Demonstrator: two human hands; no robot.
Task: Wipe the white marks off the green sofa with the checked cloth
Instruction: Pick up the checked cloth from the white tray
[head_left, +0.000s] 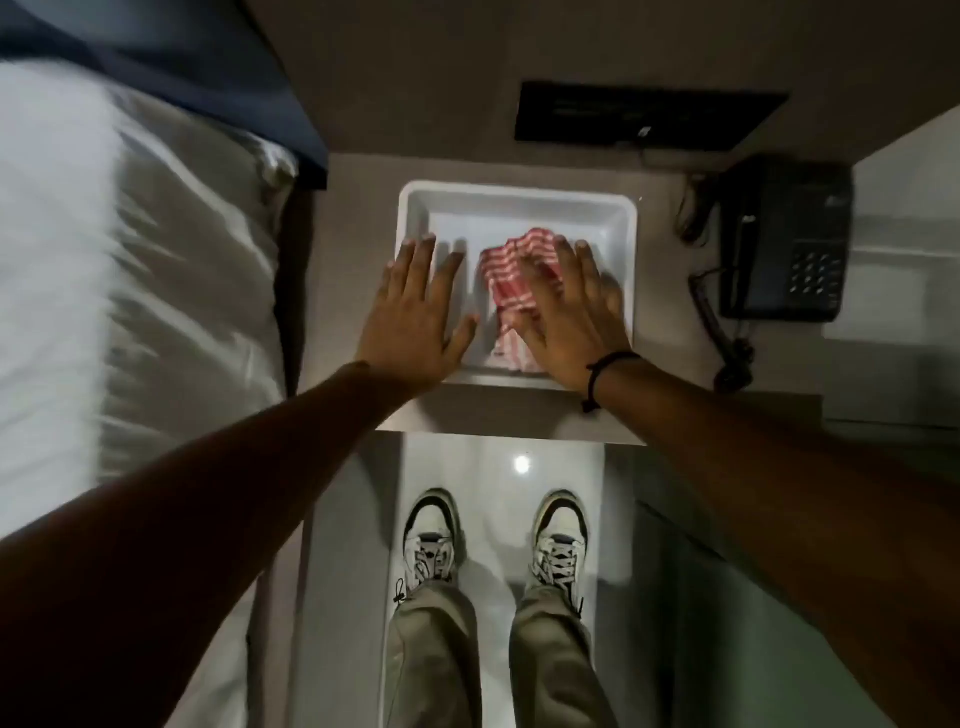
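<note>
Standing at a grey bedside shelf, the person held both hands flat and spread over a shallow white plastic tray. Left hand gripped nothing, fingers fanned above the tray's left rim. Right hand lay open over the crumpled red-and-white checked cloth inside the tray, not closed on it. A dark corded telephone sat to the right, white-sheeted bed to the left.

Open room above the shallow white plastic tray; black corded telephone crowds right, white-sheeted bed left.
</note>
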